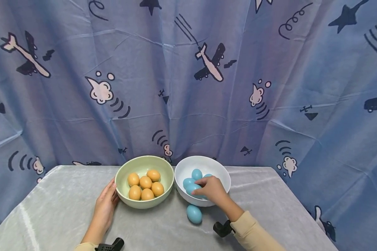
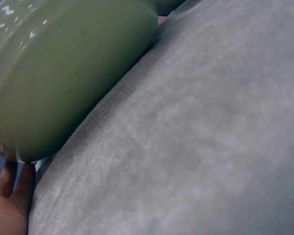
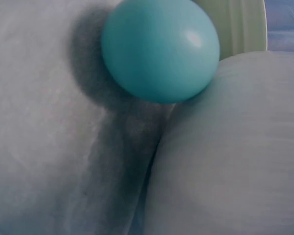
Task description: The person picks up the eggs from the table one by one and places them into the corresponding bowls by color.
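My left hand [image 1: 104,205] touches the left side of the green bowl [image 1: 144,205], its fingers fairly straight along the wall. Several yellow-orange eggs [image 1: 146,182] lie in that bowl. My right hand [image 1: 214,189] reaches over the rim of the white bowl [image 1: 218,168], and its thumb and fingers pinch a blue egg [image 1: 192,189] inside. More blue eggs [image 1: 197,174] lie around it, partly hidden by the hand. Another blue egg [image 1: 194,214] rests on the table, in front of the white bowl. In the right wrist view, this loose egg [image 3: 159,51] appears close up.
Both bowls stand side by side near the back of a table with a grey cloth [image 1: 157,230]. Behind the table hangs a blue curtain [image 1: 182,104] printed with planes and clouds. A black wrist device [image 1: 223,229] sits by the right sleeve.
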`<state>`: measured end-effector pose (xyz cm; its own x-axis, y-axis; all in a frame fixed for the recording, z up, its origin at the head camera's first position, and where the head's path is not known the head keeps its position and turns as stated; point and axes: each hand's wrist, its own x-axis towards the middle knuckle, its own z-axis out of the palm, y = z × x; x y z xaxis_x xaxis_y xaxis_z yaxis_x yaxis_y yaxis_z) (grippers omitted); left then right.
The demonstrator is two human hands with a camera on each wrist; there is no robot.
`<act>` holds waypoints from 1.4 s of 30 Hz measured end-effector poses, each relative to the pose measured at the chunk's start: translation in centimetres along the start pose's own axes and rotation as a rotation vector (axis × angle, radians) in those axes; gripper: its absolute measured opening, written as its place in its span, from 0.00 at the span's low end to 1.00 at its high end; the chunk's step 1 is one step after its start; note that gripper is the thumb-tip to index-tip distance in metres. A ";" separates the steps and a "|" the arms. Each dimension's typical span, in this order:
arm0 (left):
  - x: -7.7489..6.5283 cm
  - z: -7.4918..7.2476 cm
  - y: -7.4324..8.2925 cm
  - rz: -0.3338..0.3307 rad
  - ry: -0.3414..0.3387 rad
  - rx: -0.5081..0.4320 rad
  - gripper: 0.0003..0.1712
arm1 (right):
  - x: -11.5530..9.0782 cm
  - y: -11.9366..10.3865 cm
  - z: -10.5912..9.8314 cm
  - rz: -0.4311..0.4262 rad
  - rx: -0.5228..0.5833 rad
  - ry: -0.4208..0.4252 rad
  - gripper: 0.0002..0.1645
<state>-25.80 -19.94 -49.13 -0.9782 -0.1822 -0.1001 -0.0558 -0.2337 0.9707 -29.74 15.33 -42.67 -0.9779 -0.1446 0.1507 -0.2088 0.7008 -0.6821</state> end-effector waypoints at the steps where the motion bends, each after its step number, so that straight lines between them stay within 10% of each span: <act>1: 0.0 0.0 0.0 0.000 0.001 0.000 0.40 | 0.0 0.0 0.0 -0.002 -0.008 0.000 0.23; 30: 0.0 0.1 0.0 -0.006 0.031 -0.002 0.40 | 0.1 0.2 0.2 -0.027 -0.057 -0.038 0.23; 42: 0.0 0.0 0.0 -0.002 0.004 -0.006 0.41 | -2.8 -1.3 -1.2 0.058 0.374 0.101 0.13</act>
<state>-25.83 -19.89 -49.17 -0.9772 -0.1856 -0.1030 -0.0567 -0.2394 0.9693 -26.71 15.71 -41.36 -0.9864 -0.0295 0.1615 -0.1598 0.3998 -0.9026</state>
